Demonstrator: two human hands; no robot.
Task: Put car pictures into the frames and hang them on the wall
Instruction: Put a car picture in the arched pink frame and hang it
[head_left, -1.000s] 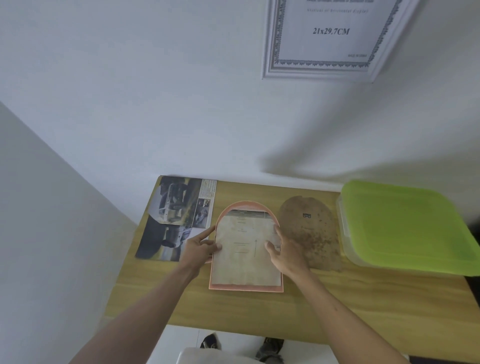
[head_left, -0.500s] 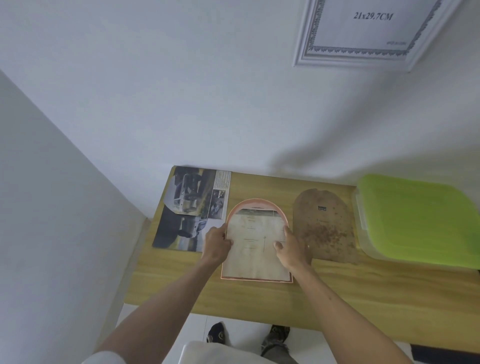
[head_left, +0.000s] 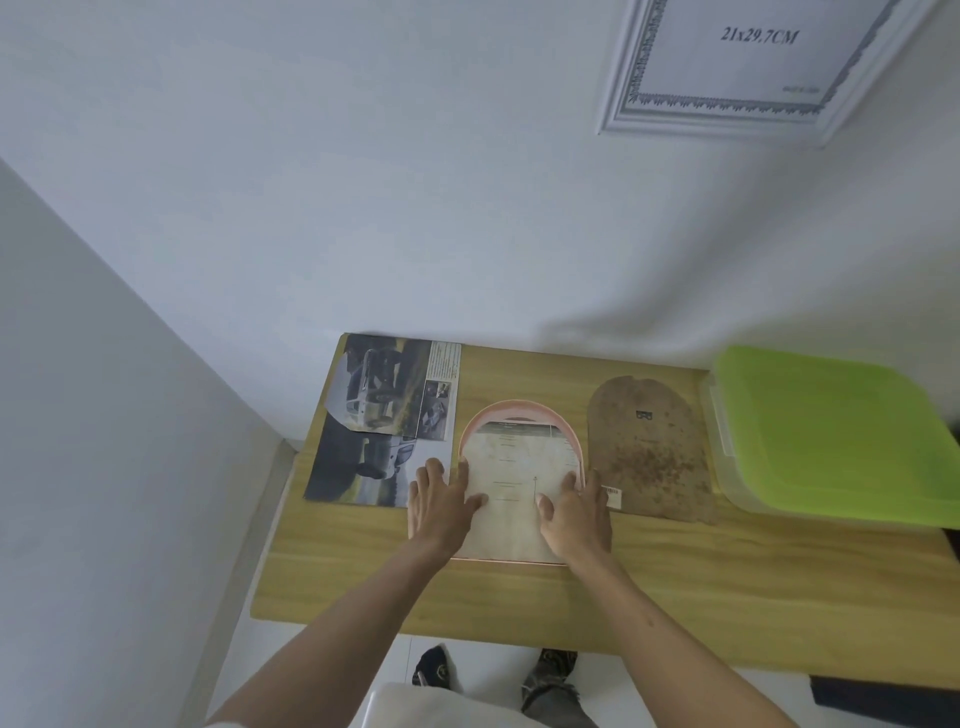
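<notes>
A: Arched pink frame (head_left: 519, 413) flat on desk (head_left: 649, 587), insert sheet (head_left: 511, 483) inside. Car pictures (head_left: 379, 421) just left, unframed.

B: Left hand (head_left: 439, 512), right hand (head_left: 576, 517): fingers straight, pressing sheet, grasping nothing. Risk: uneven push creasing sheet, nudging frame over pictures.

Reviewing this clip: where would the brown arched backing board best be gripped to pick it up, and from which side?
Probably at its straight bottom edge, from the person's side with the right hand beside it. The backing board lies flat on the table, so a finger must slide under an edge; the near edge is bare, while the green-lidded box crowds its right side.
</notes>
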